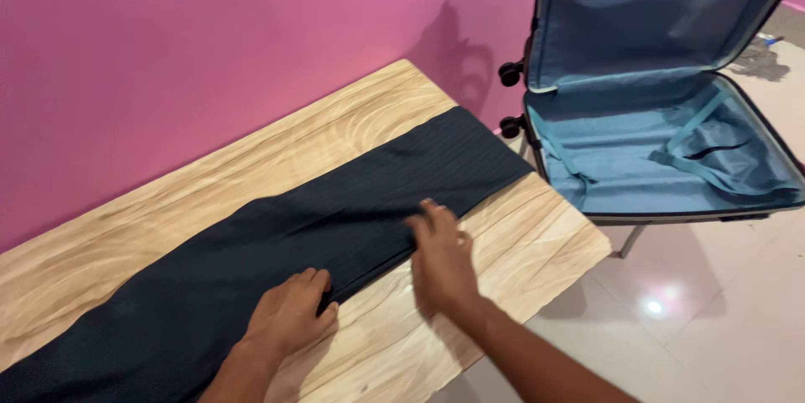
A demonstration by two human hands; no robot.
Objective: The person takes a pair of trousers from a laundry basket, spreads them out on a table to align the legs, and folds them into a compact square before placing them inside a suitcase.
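Note:
A long dark navy garment with fine stripes lies flat and stretched along a light wooden table. My left hand rests on the garment's near edge, fingers curled at the hem. My right hand lies a little further right on the same edge, fingers spread and pressing on the cloth, slightly blurred. I cannot tell whether either hand pinches the fabric.
An open suitcase with pale blue lining and straps stands on a raised support just past the table's right end, lid propped up. A pink wall runs behind the table. Glossy tiled floor lies at the right.

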